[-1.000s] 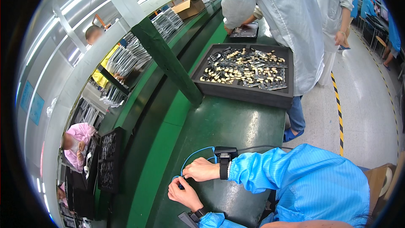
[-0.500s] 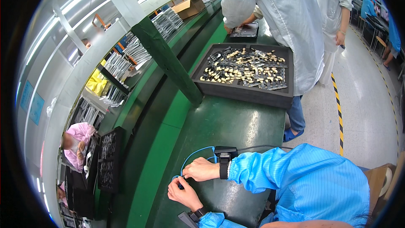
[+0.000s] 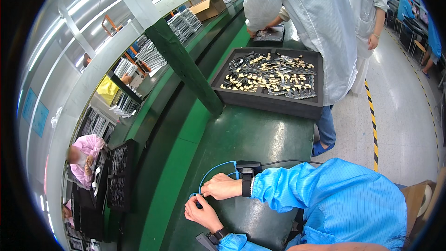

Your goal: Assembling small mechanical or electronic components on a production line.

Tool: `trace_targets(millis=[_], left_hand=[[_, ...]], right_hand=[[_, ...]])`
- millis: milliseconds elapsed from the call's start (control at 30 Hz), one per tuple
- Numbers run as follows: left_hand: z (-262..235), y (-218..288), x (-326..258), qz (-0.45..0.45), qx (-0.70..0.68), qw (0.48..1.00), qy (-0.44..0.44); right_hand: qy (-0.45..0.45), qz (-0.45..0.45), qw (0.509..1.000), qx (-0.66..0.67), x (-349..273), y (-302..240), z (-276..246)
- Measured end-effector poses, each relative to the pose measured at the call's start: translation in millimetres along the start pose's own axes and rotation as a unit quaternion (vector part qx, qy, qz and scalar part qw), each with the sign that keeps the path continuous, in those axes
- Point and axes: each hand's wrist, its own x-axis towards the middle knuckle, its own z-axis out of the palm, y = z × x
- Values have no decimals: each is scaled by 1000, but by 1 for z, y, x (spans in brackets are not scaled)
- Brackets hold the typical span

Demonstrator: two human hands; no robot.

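1. The left hand (image 3: 202, 213) is curled, its fingertips pinching the near end of a thin blue cable (image 3: 210, 173).
2. The right hand (image 3: 222, 187), wearing a black wrist strap (image 3: 246, 187), is closed on the same cable just beside the left.
3. The cable arcs in a smooth loop toward 12 o'clock over the glossy green bench (image 3: 251, 139).
4. At 12 o'clock sits a matte black rectangular tray (image 3: 267, 103) of small pale and dark parts.

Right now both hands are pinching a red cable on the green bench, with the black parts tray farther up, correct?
Not quite: the head view shows the cable is blue, not red. Both the left hand and right hand do pinch it on the green bench, with the black parts tray farther up.
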Motion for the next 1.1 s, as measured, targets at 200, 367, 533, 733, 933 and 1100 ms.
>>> trace_targets(millis=[200,367,533,733,933,1100], left_hand=[[0,0,0,-3,0,1000,-5],[1,0,0,1,2,1000,-1],[1,0,0,-2,-1,1000,-2],[0,2,0,-6,-3,1000,-2],[1,1,0,-1,-5,1000,2],[0,3,1,-13,-19,1000,8]], right_hand=[[2,-3,1000,7,1,3,3],[6,-5,1000,14,1,3,3],[0,-4,1000,16,1,1,1],[-6,1,1000,14,1,2,2],[-1,0,1000,3,0,1,1],[-5,9,1000,2,0,-2,-2]])
